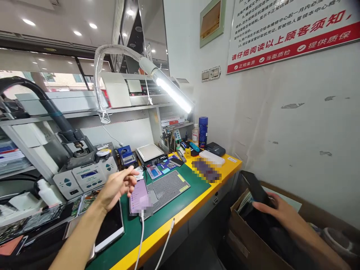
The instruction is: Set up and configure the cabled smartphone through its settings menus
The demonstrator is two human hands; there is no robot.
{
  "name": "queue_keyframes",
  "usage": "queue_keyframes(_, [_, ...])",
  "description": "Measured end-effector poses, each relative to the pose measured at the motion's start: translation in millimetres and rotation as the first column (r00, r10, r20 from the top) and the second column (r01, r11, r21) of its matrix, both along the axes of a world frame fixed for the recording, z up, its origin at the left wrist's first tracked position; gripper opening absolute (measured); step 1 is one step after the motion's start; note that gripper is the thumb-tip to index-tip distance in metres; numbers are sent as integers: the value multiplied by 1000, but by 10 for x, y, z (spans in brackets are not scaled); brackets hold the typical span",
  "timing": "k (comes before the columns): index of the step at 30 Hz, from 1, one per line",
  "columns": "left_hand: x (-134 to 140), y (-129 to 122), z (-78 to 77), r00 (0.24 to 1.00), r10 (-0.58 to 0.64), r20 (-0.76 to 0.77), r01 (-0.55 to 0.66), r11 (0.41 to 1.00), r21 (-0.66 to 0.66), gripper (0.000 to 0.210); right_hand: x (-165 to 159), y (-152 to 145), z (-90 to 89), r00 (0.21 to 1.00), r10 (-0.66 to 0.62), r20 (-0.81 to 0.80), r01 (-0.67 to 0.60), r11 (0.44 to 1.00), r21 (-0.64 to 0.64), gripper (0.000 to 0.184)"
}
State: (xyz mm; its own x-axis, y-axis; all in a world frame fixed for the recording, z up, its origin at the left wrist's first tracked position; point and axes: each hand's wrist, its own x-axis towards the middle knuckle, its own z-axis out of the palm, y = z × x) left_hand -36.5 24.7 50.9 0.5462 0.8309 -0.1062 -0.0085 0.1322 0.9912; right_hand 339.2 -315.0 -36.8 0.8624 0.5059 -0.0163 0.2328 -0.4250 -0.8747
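Note:
My left hand [119, 187] hovers above the bench, its fingers loosely bent and apart, with nothing in them. Below and right of it lies a smartphone [139, 197] with a lit pinkish screen and a white cable [142, 228] at its lower end. Over at the right, my right hand [271, 208] grips a flat black piece [254, 185], thumb on the near side; what kind of thing it is I cannot make out. This hand is above an open cardboard box [234, 234] holding dark material and papers.
A perforated mat [168, 189] lies on the green work mat [157, 221]. Left of the phone is a white-edged tablet [112, 223]. Behind stand a grey control station [90, 176] and a blue spray can [203, 131]. A lit lamp [174, 93] hangs overhead. Another cable [168, 236] crosses the bench's yellow edge.

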Motion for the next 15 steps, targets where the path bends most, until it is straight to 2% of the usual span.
queue_keyframes(1, [17,-27,-24,1000,-22,12,22,1000,-22,34,-147,298,153,993,104,-46,-100,992,77,71])
queue_keyframes(2, [38,-57,-44,997,-71,33,73,996,-59,34,-319,608,292,978,206,-19,-202,969,144,76])
queue_keyframes(3, [61,-86,-61,980,-161,120,178,973,-145,35,-509,920,413,951,307,41,-309,932,192,79])
queue_keyframes(5, [105,-130,-84,960,-220,174,252,950,-186,42,-917,1519,582,859,488,157,-512,828,227,83])
queue_keyframes(6, [121,-139,-93,951,-236,198,274,941,-197,47,-1124,1791,630,818,542,194,-575,784,234,84])
queue_keyframes(10, [101,-68,-128,845,-226,485,392,879,-272,48,-1836,2611,641,681,659,320,-732,629,263,79])
queue_keyframes(12, [46,9,-151,808,-220,546,418,867,-269,47,-2073,2868,593,650,663,373,-760,587,279,80])
queue_keyframes(15, [-30,117,-187,781,-221,585,445,854,-272,49,-2260,3115,519,635,645,426,-771,561,299,87])
